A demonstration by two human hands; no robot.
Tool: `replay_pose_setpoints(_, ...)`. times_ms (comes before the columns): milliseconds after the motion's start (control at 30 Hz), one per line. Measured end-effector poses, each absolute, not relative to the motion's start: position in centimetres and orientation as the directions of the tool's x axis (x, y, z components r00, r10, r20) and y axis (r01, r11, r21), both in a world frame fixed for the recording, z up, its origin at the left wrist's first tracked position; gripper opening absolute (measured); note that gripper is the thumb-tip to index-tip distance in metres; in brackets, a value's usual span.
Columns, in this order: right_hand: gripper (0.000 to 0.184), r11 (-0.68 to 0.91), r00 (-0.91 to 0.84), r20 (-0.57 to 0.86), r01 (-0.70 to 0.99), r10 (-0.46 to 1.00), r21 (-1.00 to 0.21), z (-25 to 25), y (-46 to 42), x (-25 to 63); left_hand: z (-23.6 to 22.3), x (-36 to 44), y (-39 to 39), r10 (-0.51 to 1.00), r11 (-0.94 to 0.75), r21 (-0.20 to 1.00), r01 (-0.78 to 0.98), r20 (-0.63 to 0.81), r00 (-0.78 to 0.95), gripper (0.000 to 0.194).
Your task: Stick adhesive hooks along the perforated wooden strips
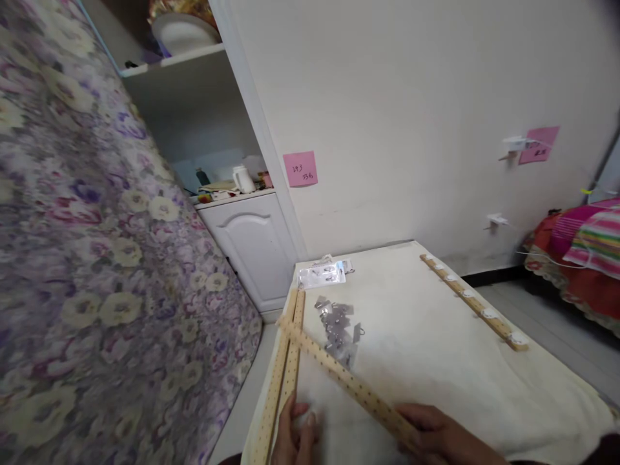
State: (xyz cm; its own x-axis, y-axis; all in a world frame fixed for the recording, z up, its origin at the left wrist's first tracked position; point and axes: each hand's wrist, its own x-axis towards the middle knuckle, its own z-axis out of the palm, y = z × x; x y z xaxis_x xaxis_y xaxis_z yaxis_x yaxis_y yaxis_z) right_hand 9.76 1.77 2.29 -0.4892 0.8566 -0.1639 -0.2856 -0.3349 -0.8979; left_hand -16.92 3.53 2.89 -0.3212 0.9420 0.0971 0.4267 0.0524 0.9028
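My right hand (436,436) is closed around the near end of a perforated wooden strip (349,381). The strip slants up and left above the table, and its far end crosses over two similar strips. Those two, a left wooden strip (272,403) and a right wooden strip (292,365), lie side by side along the table's left edge. Beside the lower part of the right one is my left hand (295,433), its fingers apart and slightly curled; whether it touches the strip is unclear. Several small clear packets with metal hooks (338,326) lie in a heap beyond the hands.
A clear package (322,274) rests at the far left table corner. Along the right edge of the cloth-covered table (436,368) lies a wooden strip with white hooks (477,307). A floral curtain (121,290) hangs on the left, near a white cabinet (256,245).
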Motion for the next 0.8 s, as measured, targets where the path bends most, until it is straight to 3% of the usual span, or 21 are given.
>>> replay_pose_setpoints(167,0.044,-0.302,-0.472,-0.222,-0.098,0.853,-0.948,1.7,-0.3,16.9,1.4,-16.7,4.0,0.935,0.051,0.932,0.358,0.082,-0.346,0.074)
replay_pose_setpoints(400,0.047,-0.293,-0.434,-0.338,0.168,0.835,-0.941,1.5,-0.3,22.0,-0.1,-16.9,3.5,0.941,-0.008,0.893,0.45,0.158,-0.298,0.061)
replay_pose_setpoints(567,0.05,-0.095,-0.208,-0.169,0.324,0.963,-0.941,0.7,1.1,23.6,-0.5,-17.8,4.2,0.939,-0.134,0.729,0.672,0.311,-0.15,0.05)
replay_pose_setpoints(633,0.043,-0.034,-0.135,-0.103,0.438,0.985,-0.898,0.3,1.6,23.7,-0.9,-17.8,4.6,0.939,-0.161,0.669,0.726,0.331,-0.096,0.051)
replay_pose_setpoints(800,0.028,0.078,-0.08,0.036,0.632,0.996,-0.771,-0.3,2.5,23.3,-1.6,-17.0,5.3,0.95,-0.128,0.655,0.744,0.297,-0.098,0.058)
